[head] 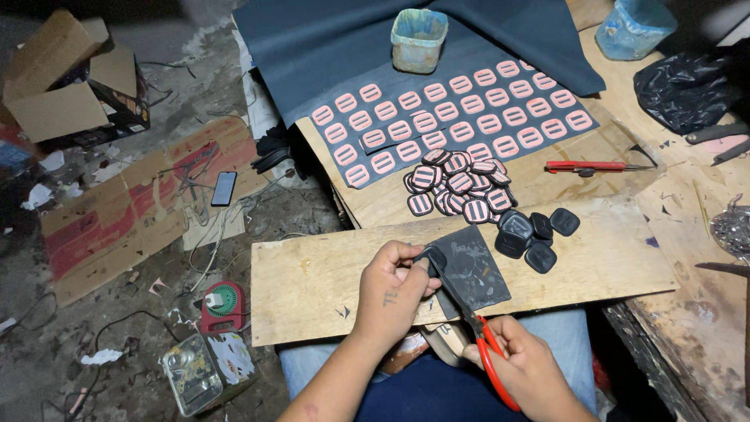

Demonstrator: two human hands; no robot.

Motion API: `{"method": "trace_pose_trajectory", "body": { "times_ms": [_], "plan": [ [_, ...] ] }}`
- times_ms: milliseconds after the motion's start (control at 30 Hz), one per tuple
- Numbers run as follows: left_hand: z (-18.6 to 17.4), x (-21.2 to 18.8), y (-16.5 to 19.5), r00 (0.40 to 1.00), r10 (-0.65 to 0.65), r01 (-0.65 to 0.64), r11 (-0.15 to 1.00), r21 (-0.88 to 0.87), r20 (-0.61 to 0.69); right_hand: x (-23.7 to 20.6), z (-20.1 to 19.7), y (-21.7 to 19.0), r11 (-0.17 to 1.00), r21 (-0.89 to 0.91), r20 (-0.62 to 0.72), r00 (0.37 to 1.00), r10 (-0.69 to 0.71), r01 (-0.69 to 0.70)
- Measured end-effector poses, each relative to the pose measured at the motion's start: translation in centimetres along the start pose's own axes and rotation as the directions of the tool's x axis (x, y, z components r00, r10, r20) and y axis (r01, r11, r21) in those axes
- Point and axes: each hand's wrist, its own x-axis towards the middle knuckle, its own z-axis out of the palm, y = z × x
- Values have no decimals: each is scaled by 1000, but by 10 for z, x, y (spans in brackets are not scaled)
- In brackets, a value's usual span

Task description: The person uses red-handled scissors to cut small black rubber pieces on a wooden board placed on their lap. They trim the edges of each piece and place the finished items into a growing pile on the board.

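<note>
My left hand pinches a small black rounded piece at the near edge of a dark sheet scrap lying on a wooden board across my lap. My right hand grips red-handled scissors, whose blades reach up to the piece by my left thumb. Just beyond sit several trimmed black pieces and a heap of black pieces with pink slotted faces. Farther back, rows of pink slotted shapes lie on a dark sheet.
A stained plastic cup stands on the dark sheet. A red-handled tool lies on the right of the worktable, a black bag beyond it. On the floor at left are a phone, cardboard, a box, a tin.
</note>
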Motion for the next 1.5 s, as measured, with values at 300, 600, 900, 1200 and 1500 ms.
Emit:
{"method": "trace_pose_trajectory", "body": {
  "times_ms": [300,600,900,1200,1500],
  "plan": [
    [7,-1,-5,985,138,-125,985,122,-103,-5,-5,-22,992,-122,-4,1000,-16,15],
    [10,1,-16,988,115,-124,989,-81,-102,-5,-6,-22,1000,-1,24,1000,-16,16],
    [10,5,-10,992,-36,19,990,-139,-121,2,-8,-2,995,98,78,996,-41,34],
    [9,5,-10,993,-46,32,992,-124,-112,5,-8,23,993,110,83,996,-44,35],
    [31,31,-18,991,132,-133,991,28,36,3,2,65,863,503,-11,999,-36,37]
  ]
}}
